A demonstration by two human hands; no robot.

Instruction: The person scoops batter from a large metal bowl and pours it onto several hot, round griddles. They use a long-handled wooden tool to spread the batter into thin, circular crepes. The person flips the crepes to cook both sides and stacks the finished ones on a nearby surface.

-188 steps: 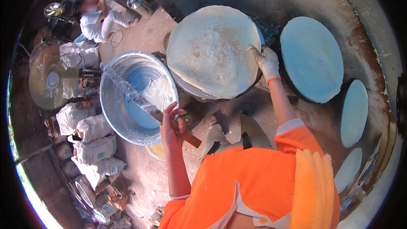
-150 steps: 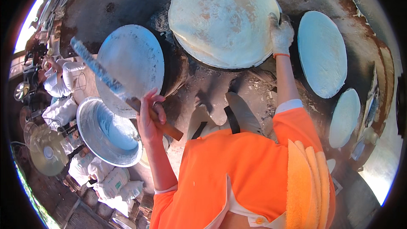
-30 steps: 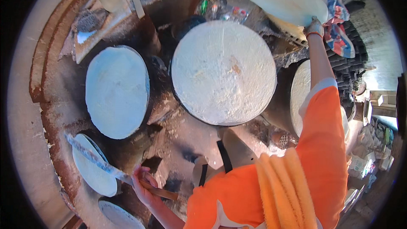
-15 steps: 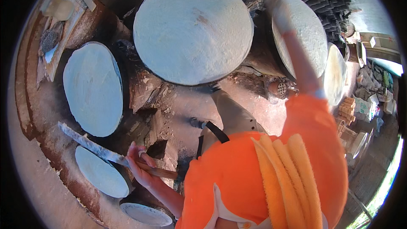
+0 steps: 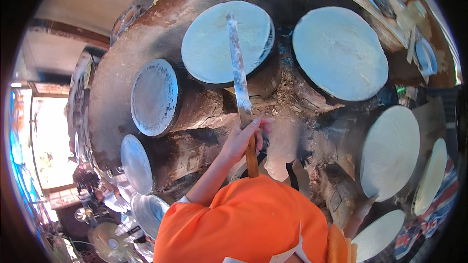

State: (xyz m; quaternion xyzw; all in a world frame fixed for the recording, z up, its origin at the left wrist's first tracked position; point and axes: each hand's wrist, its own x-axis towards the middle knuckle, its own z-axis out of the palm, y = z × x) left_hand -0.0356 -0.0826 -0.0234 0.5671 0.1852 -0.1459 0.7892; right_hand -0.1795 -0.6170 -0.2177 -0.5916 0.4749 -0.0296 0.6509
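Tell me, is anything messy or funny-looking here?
Yes. The top-middle griddle looks uneven: its white layer leaves a dark, patchy strip along the right edge. Crumbly bits lie strewn just right of it, looking like a mess; I can't tell what they are.

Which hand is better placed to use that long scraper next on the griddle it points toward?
Probably the left hand: it grips the long scraper by its wooden handle, and the blade points toward the pale-topped griddle. The right forearm extends toward the lower right, the right hand hard to make out.
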